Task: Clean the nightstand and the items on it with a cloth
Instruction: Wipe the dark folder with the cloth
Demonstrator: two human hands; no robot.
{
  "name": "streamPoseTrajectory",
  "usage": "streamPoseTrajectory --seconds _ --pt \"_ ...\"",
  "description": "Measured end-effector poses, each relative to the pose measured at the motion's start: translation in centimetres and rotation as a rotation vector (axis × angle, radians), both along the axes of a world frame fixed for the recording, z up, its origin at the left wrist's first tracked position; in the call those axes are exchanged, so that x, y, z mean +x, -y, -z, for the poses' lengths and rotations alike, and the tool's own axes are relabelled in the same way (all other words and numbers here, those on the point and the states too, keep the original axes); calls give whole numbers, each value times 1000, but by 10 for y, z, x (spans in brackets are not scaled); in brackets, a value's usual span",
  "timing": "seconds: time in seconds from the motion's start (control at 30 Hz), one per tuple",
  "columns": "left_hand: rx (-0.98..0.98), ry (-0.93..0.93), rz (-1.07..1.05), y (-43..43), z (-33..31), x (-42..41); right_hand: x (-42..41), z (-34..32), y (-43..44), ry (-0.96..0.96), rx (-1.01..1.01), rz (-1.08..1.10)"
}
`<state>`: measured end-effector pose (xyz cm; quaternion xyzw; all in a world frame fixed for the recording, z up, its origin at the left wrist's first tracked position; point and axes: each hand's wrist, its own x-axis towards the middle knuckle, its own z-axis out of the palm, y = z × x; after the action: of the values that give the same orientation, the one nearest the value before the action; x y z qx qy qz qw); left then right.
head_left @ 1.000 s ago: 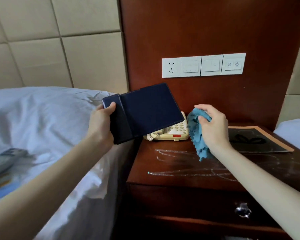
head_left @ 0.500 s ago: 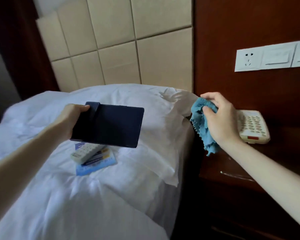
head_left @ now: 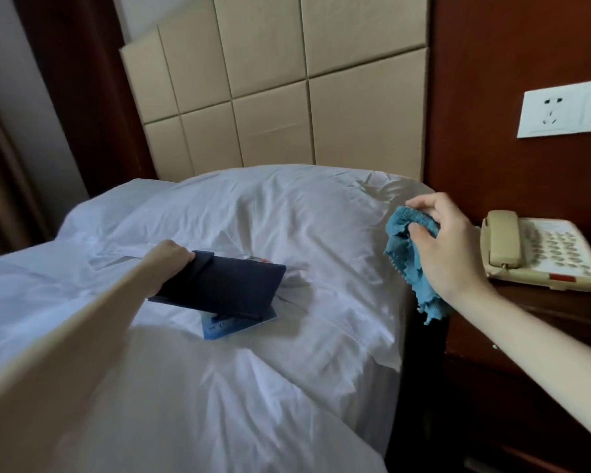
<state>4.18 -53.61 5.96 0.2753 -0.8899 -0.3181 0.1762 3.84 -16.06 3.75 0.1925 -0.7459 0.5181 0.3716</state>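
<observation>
The folder (head_left: 226,288), gripped at its left end by the left hand (head_left: 169,264), sits over a booklet (head_left: 232,327) on the bed (head_left: 219,404), toward its head end. Right of the bed, the nightstand (head_left: 560,308) carries the telephone (head_left: 539,254) at its back edge. The right hand (head_left: 447,247) holds the cloth (head_left: 403,254) above the nightstand's left edge.

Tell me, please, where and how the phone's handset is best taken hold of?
Probably grip the handset by its middle, coming from above, with thumb and fingers across its width. It lies flat in the cradle on the left side of the phone, long axis running front to back, with the keypad to its right. The right hand, holding the cloth, is nearest.
</observation>
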Motion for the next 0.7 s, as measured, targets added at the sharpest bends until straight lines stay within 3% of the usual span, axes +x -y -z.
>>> streamPoseTrajectory --seconds 0.13,0.27,0.47,0.7 --pt "-105 -41 -10 -2 -1 -4 2 0 1 -8 19 2" --pt "-170 -209 23 -23 -10 -4 4 3 -2 -13 29 22" --pt "-64 -522 280 -84 -24 -9 9 -1 -17 -20 35 75" --pt "66 -665 588 -199 -25 -13 22 -13 -74 -49 24 211"
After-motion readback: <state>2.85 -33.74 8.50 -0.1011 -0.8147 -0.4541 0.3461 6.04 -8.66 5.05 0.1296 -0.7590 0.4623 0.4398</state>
